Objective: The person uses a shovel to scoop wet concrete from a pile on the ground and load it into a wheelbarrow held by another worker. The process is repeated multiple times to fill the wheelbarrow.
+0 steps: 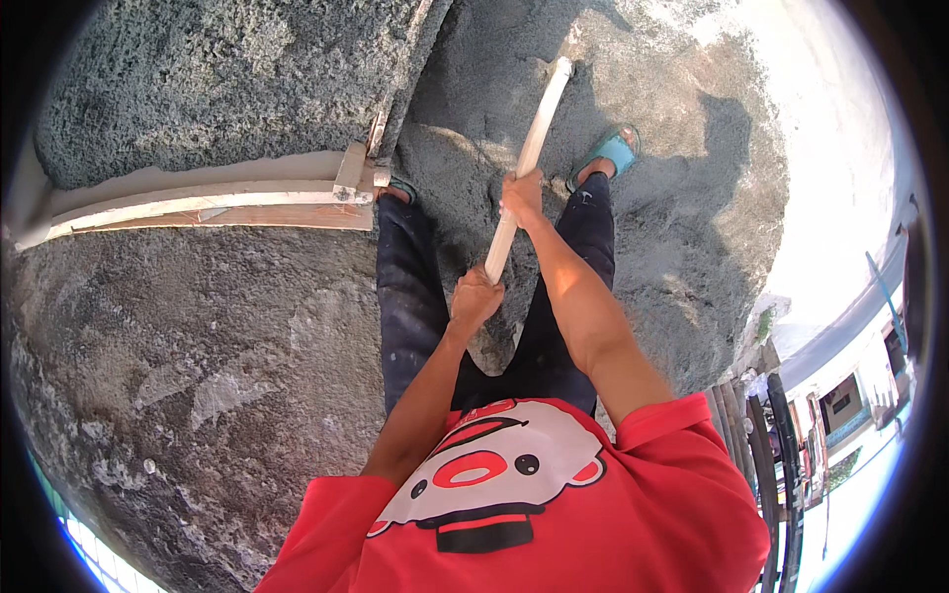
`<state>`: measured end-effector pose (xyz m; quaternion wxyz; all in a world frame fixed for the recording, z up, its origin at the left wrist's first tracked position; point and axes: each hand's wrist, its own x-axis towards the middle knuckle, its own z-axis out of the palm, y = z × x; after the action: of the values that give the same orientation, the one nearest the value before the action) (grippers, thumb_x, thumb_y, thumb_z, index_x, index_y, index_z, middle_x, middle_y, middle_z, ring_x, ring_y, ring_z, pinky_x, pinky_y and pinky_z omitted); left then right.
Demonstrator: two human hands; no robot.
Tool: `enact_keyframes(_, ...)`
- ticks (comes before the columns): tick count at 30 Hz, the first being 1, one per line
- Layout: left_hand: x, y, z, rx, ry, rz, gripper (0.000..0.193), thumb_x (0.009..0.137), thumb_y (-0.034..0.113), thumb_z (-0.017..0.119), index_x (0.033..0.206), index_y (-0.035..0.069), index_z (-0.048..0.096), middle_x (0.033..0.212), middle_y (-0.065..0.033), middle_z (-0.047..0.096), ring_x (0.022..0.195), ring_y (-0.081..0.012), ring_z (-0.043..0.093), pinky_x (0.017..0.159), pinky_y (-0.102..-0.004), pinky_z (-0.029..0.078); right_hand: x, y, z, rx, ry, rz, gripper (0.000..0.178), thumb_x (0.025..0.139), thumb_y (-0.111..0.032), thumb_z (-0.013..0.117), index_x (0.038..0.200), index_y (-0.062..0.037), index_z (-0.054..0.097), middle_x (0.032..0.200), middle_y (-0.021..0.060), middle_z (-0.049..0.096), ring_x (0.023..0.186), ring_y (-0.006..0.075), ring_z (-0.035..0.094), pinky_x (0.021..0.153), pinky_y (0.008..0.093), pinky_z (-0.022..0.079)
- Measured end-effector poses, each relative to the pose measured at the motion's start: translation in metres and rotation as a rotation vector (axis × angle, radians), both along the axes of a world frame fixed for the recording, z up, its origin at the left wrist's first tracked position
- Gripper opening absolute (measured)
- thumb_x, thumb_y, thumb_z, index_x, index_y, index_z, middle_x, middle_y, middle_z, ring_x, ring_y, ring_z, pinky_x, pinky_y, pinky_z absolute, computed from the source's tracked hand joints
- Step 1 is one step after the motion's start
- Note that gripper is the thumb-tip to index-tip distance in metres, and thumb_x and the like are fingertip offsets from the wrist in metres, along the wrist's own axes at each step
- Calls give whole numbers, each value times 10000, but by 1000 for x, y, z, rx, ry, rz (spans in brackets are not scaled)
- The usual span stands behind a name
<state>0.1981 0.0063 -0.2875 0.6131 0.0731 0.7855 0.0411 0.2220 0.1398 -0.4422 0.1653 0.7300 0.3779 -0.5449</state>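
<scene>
Both my hands grip a long tool by its pale wooden handle [541,127], which slants away from me between my legs. My left hand [476,298] is closed round the near end of the handle, close to my left thigh. Farther up, my right hand [522,196] wraps the shaft around its middle. The far end of the handle comes down to grey, wet-looking mortar [652,237] ahead of my feet. The tool's head there is mostly hidden against the mortar, so its shape cannot be made out.
Wooden formwork boards [208,203] edge a rough, raised grey concrete surface [227,89] at the far left. My right foot, in a teal sandal [618,151], stands on the mortar. Dark concrete [188,346] spreads at the left, and wooden planks [756,445] stand at the right.
</scene>
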Motion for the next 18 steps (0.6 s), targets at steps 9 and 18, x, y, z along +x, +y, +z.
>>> enact_keyframes(9,17,-27,16,-90,-7,-242,415,775,247,637,1119,58,504,1019,-233,634,956,-405,624,858,-473,488,35,-51,4,-255,6,-278,308,893,-179,554,1079,-26,364,697,84,475,455,179,506,388,363,473)
enact_keyframes(18,22,109,83,57,-11,-371,477,781,258,620,1073,-84,459,969,-325,615,939,-448,622,848,-486,492,81,34,24,-386,360,-580,202,865,-154,614,961,-22,496,635,87,520,479,212,522,434,375,472)
